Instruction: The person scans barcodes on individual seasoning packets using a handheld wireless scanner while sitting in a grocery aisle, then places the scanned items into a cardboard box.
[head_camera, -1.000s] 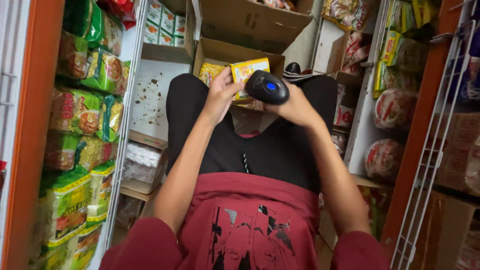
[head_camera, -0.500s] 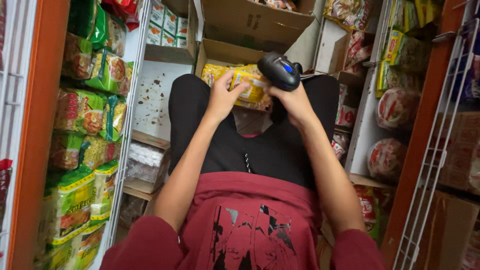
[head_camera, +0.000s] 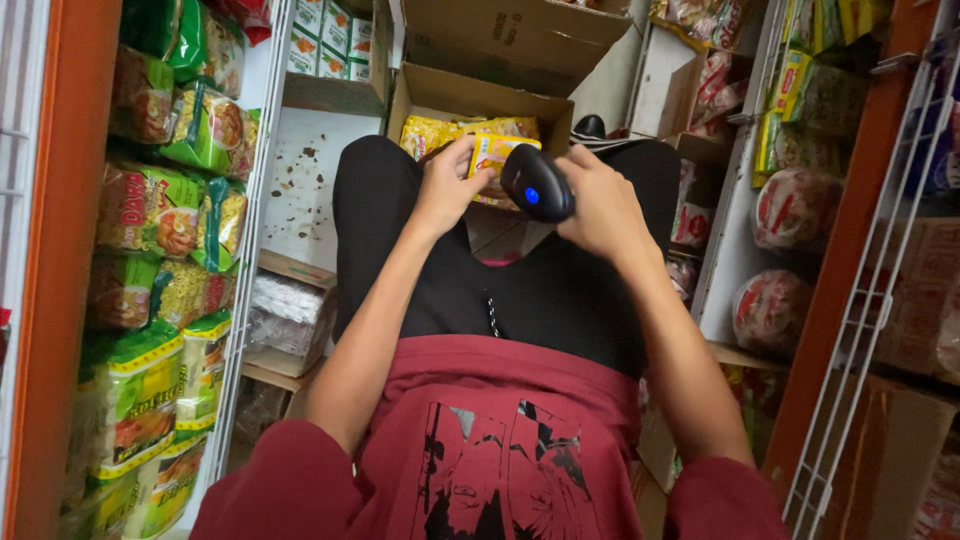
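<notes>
green noodle packs (head_camera: 150, 210) on left shelf | round wrapped packs (head_camera: 795, 210) right | white wire rack (head_camera: 870, 330)

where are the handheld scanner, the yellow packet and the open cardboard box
handheld scanner (head_camera: 536, 183), head view, on its black head beside the blue light
yellow packet (head_camera: 492, 155), head view, on its printed front above the left hand's fingers
open cardboard box (head_camera: 470, 93), head view, on its near brown wall

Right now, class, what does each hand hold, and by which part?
Left hand: small yellow noodle packet, pinched at its left edge. Right hand: black handheld scanner, gripped around its rear body.
</notes>
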